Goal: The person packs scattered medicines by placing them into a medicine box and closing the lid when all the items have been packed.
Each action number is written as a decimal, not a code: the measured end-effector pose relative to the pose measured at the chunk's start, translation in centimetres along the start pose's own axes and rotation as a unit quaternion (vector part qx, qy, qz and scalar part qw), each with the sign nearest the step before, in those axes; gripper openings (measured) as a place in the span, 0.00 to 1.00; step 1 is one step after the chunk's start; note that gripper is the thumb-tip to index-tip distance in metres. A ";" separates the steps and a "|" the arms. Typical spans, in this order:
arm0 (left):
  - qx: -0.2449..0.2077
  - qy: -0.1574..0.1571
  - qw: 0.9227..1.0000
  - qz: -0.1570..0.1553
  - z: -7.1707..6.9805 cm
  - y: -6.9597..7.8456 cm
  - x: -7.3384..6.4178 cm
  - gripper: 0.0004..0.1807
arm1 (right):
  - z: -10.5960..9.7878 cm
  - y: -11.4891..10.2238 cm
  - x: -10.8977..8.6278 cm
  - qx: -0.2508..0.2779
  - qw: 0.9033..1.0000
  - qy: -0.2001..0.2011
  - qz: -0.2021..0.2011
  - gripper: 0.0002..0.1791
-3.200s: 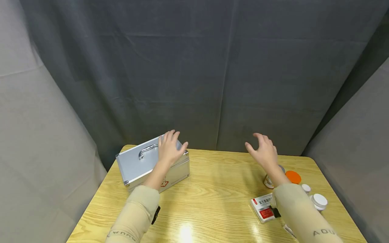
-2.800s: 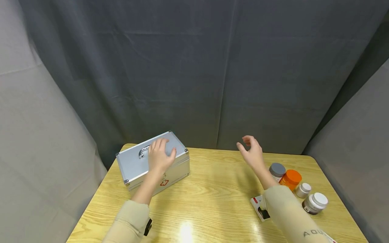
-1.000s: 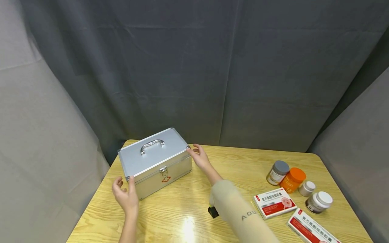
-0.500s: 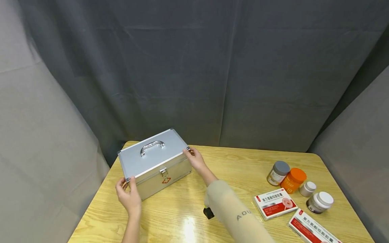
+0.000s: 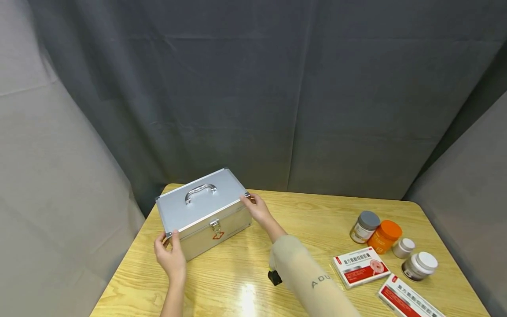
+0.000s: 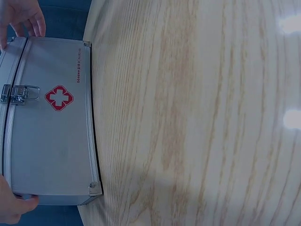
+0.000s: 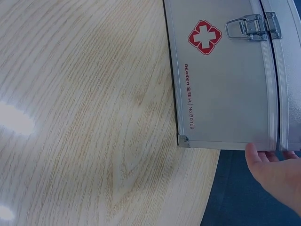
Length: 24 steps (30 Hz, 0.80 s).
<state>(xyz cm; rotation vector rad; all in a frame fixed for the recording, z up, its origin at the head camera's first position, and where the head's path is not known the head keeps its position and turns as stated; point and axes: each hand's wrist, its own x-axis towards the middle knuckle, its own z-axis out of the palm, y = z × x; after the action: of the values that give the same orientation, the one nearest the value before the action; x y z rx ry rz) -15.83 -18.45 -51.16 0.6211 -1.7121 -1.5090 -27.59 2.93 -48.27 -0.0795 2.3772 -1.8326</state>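
Note:
A silver metal first-aid box (image 5: 203, 198) stands at an angle at the back left of the table. A chrome handle (image 5: 200, 190) tops its lid, and a metal latch (image 7: 251, 27) sits on the front beside a red cross emblem (image 6: 59, 98). My left hand (image 5: 171, 255) grips the box's left front corner at the lid, thumb toward the front and fingers round the end. At the opposite end, my right hand (image 5: 259, 210) grips the right front corner in the same way. In both wrist views a dark seam runs between lid and body.
On the table's right side stand a grey-capped jar (image 5: 365, 226), an orange tub (image 5: 384, 237), a small white bottle (image 5: 403, 248) and a larger white-capped bottle (image 5: 420, 266). Two red-and-white medicine boxes (image 5: 361, 267) lie before them. Dark curtains (image 5: 253, 110) close off the back.
Both hands, earlier spread above the lid and the right of the table, have come down to the two ends of the first-aid box and taken hold there. The box has stayed put.

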 end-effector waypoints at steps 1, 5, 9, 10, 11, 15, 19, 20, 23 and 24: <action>0.000 0.001 1.000 0.001 0.0 -0.1 0.0 0.23 | 0.0 0.0 0.0 0.000 1.000 0.001 -0.002 0.32; 0.004 0.005 1.000 0.004 0.1 -0.3 0.0 0.21 | 0.0 0.1 0.1 -0.001 1.000 0.003 -0.003 0.32; 0.007 0.003 1.000 0.004 0.2 -0.5 0.1 0.21 | 0.0 0.2 0.0 0.002 1.000 0.008 -0.004 0.31; 0.007 0.001 1.000 0.005 0.2 -0.5 0.1 0.21 | 0.0 0.2 0.0 0.005 1.000 0.010 -0.004 0.31; 0.007 -0.001 1.000 0.005 0.2 -0.5 0.2 0.21 | -0.1 0.2 0.0 0.005 1.000 0.011 -0.006 0.31; 0.004 -0.005 1.000 0.008 0.3 -0.6 0.4 0.20 | -0.1 0.1 -0.1 0.012 1.000 0.015 -0.008 0.30; 0.003 -0.010 1.000 0.005 0.4 -0.5 0.5 0.19 | -0.1 0.1 -0.2 0.015 1.000 0.017 -0.004 0.30; 0.004 -0.012 1.000 0.004 0.4 -0.5 0.5 0.19 | -0.1 0.1 -0.2 0.016 1.000 0.018 -0.003 0.30; 0.006 -0.019 1.000 0.003 0.4 -0.4 0.6 0.18 | -0.3 0.2 -0.3 0.014 1.000 0.020 0.001 0.30; 0.007 -0.022 1.000 0.002 0.4 -0.3 0.6 0.18 | -0.3 0.2 -0.3 0.013 1.000 0.020 0.002 0.30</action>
<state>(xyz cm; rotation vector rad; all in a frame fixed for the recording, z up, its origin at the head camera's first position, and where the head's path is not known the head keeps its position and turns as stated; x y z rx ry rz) -16.54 -18.71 -51.36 0.5959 -1.7580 -1.5184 -27.33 3.33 -48.40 -0.0354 2.3779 -1.8788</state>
